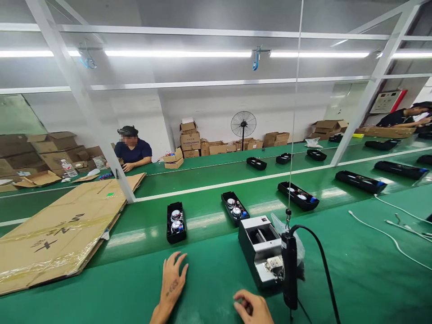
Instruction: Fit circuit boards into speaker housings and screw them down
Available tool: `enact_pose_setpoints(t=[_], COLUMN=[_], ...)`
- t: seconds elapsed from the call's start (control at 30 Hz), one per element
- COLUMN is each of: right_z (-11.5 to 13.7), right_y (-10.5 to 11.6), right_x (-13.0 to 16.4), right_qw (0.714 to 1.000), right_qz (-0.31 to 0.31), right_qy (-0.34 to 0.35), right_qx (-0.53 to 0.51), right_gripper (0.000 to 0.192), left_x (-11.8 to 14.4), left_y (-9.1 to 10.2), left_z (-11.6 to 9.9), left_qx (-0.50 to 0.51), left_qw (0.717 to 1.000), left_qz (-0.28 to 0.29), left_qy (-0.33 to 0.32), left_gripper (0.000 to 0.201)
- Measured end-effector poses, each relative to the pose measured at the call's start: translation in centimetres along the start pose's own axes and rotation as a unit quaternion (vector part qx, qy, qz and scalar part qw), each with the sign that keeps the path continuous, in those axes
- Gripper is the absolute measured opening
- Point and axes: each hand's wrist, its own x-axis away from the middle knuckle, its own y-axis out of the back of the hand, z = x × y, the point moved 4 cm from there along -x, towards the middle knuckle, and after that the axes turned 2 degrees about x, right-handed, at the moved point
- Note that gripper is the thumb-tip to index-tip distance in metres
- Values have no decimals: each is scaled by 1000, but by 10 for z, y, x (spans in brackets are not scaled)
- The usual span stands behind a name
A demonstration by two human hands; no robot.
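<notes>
My left hand reaches over the green mat with its fingers apart and nothing in it. Just beyond its fingertips is a black speaker housing with two round silver drivers. My right hand is low in the view, loosely curled, with a gap between thumb and index finger and nothing visible in it. In front of it stands a grey and black screw feeder. A black electric screwdriver hangs upright from a cord, to the right of my right hand. A clear plastic bag lies behind the screwdriver.
More black housings lie along the green conveyor. Flattened cardboard covers the left side. White cables lie at right. A slanted white frame post stands at left. A co-worker sits across the line.
</notes>
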Motion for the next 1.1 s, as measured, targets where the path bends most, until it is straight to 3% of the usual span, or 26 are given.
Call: enact_pose_setpoints(t=[0.17,0.27,0.33,0.47,0.63,0.8,1.1], right_z=[53,61,57,41,30,31,33], right_y=[-25,-52,-68,-87,-96,-108,-107], right_x=[-64,-93,-101,-95,-85,-84,-85], right_qw=[993,991,990,991,992,992,988], right_qz=[1,-9,-19,-31,-18,-40,-51], right_qy=[44,51,55,82,114,124,145], right_qx=[-107,-126,-125,-102,-53,-4,20], right_gripper=[21,42,51,38,12,10,13], left_x=[21,21,21,20,20,24,25], left_y=[-15,-27,-32,-34,-32,-36,-44], left_z=[-22,-30,-36,-44,-35,-27,-25], left_qx=[-70,-167,-210,-241,-220,-183,-203], left_qw=[994,971,956,941,944,960,953], left_qz=[77,155,178,200,207,178,190], left_qy=[23,67,100,125,133,116,120], left_gripper=[47,53,57,63,60,58,56])
